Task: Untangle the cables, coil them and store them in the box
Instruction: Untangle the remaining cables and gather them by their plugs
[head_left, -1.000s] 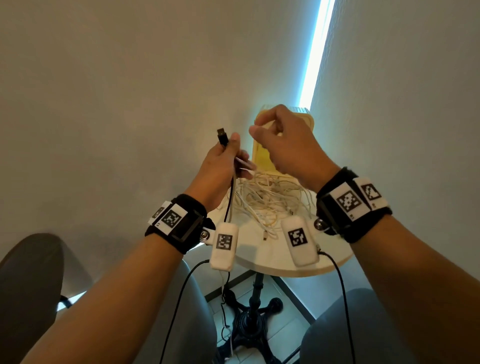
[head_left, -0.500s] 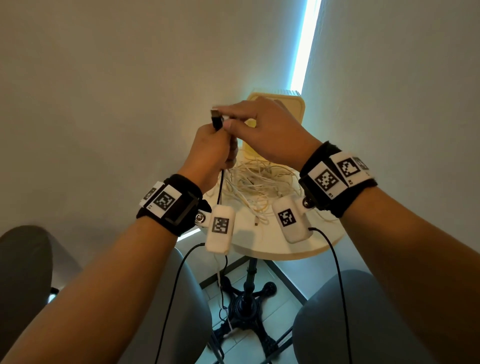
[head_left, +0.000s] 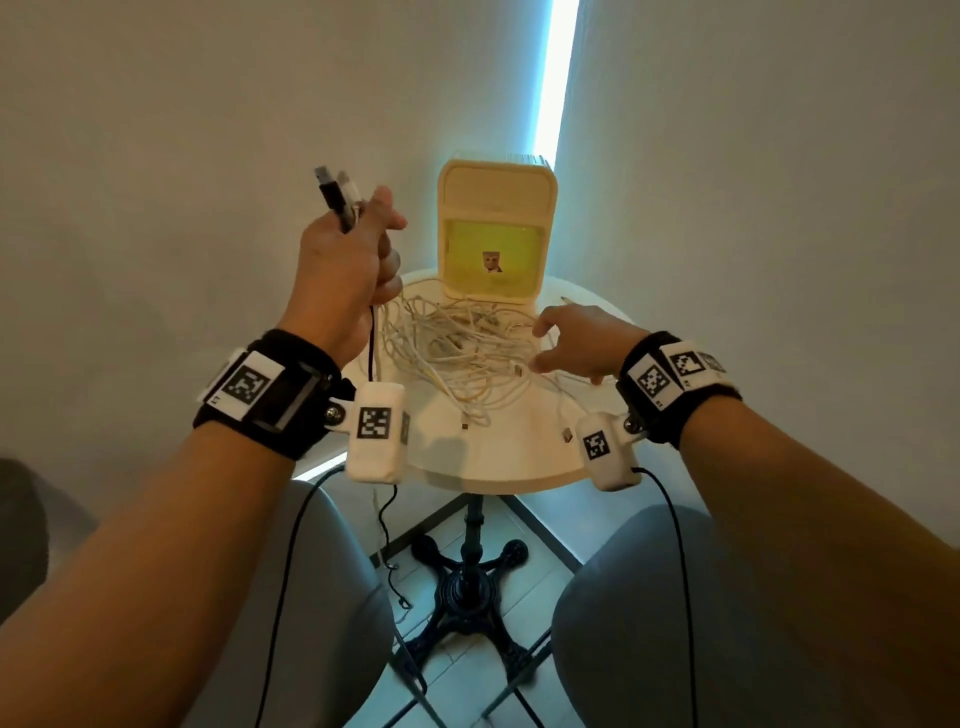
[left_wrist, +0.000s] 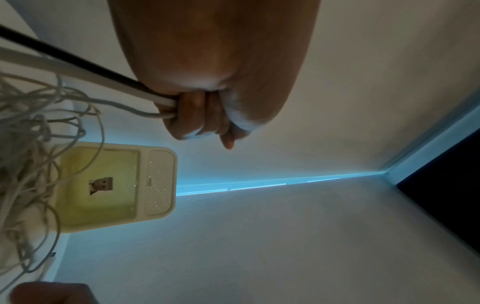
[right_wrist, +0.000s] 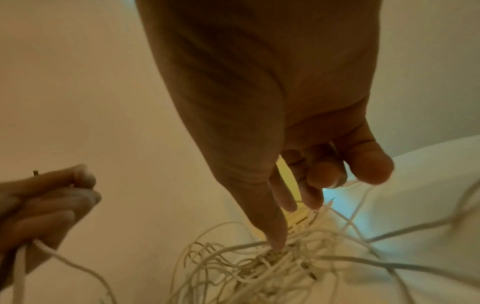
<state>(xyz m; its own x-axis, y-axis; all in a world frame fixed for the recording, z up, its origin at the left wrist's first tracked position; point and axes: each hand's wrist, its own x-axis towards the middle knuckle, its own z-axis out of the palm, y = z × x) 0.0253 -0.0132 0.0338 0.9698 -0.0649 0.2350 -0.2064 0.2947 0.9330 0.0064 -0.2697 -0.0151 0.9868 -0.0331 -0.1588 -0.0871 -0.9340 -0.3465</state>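
Observation:
A tangle of white cables (head_left: 457, 343) (right_wrist: 272, 265) (left_wrist: 28, 164) lies on a small round white table (head_left: 498, 452). Behind it stands an open cream box (head_left: 493, 234) (left_wrist: 116, 183) with a yellow-green inside. My left hand (head_left: 358, 249) (left_wrist: 207, 115) is raised left of the box and grips a black cable and white cables, whose USB plugs (head_left: 337, 195) stick up above the fist. My right hand (head_left: 566, 343) (right_wrist: 298, 195) hovers low over the right side of the tangle, fingers spread and holding nothing.
The table stands in a wall corner with a lit vertical strip (head_left: 556, 78). Its black metal foot (head_left: 467, 587) is on the tiled floor between my knees (head_left: 639, 597). The black cable (head_left: 387, 519) hangs over the table's front edge.
My right hand let go of the plugs at my left hand and dropped to the tangle on the table. My left hand now holds a white plug beside the black one.

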